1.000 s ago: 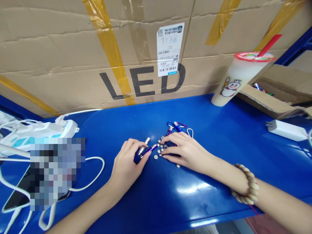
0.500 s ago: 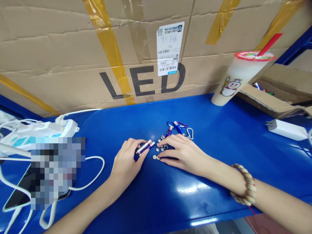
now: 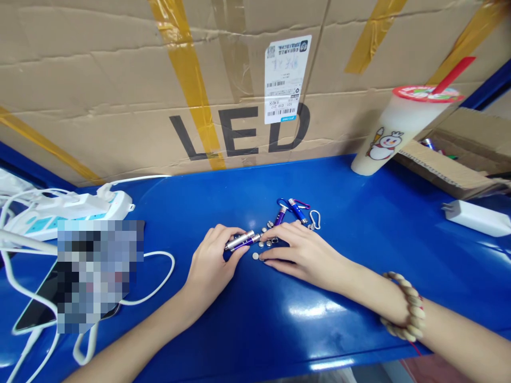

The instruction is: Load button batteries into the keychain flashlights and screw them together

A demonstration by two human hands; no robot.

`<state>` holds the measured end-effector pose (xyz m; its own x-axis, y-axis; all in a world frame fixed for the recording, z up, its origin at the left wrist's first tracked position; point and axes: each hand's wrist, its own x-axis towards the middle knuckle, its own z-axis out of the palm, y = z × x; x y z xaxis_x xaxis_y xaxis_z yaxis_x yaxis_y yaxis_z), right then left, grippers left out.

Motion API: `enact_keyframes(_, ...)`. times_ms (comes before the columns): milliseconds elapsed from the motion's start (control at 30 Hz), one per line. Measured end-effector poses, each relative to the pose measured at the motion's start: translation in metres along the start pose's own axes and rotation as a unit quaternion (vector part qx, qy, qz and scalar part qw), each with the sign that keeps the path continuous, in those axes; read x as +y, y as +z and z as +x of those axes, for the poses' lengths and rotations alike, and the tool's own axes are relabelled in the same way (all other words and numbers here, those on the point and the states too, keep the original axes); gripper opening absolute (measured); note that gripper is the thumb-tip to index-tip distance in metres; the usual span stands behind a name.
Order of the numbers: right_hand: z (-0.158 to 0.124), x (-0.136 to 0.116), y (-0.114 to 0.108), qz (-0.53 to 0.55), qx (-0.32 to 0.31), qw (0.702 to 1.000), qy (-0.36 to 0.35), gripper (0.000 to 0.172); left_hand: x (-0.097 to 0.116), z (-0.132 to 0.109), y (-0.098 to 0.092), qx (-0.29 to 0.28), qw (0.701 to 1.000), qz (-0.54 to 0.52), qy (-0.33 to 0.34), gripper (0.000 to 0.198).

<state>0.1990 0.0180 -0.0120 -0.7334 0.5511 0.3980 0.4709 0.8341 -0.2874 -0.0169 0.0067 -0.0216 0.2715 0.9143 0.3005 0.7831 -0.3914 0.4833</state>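
Note:
My left hand (image 3: 213, 258) is closed around two small penlights, a silver one (image 3: 241, 240) and a purple one (image 3: 248, 243), side by side between thumb and fingers. My right hand (image 3: 299, 247) rests low over the table with its fingers spread. Its lower fingertips touch or nearly touch a flat button cell (image 3: 255, 256). More button cells (image 3: 261, 244) lie under and around the upper fingers, partly hidden. Just beyond are a purple penlight (image 3: 280, 215) and a blue penlight (image 3: 297, 211), along with a silver carabiner clip (image 3: 315, 219).
A large cardboard box (image 3: 131, 106) walls off the back of the blue table (image 3: 215, 330). At right stand a tall drink cup (image 3: 399, 133), an open carton (image 3: 451, 170) and a white adapter (image 3: 477, 217). At left are a power strip (image 3: 80, 213), white cables and a phone (image 3: 40, 300).
The view has shifted slightly, moving everything a little rightward. The penlights in my left hand lie a bit flatter. My right fingertips now cover one of the two nearest button cells.

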Motion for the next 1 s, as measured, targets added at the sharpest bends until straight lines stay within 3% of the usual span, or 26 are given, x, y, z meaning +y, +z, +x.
enact_keyframes(367, 0.001, -0.001, 0.002, -0.002, -0.012, 1.000, 0.004, 0.022, -0.001, 0.002, 0.001, 0.015, 0.999, -0.041, 0.012, 0.007)
enact_keyframes(667, 0.003, -0.003, 0.002, -0.036, -0.008, 0.999, -0.003, 0.021, 0.011, 0.001, -0.008, 0.037, 0.993, -0.100, 0.055, 0.010)
enact_keyframes(833, 0.004, -0.003, -0.002, -0.063, -0.014, 0.998, -0.001, 0.020, 0.019, -0.002, -0.015, 0.004, 0.993, -0.103, 0.060, 0.025)
enact_keyframes(1000, 0.004, 0.000, 0.000, -0.072, -0.008, 0.997, 0.000, 0.016, 0.021, -0.002, -0.015, -0.046, 0.990, -0.108, 0.071, 0.023)
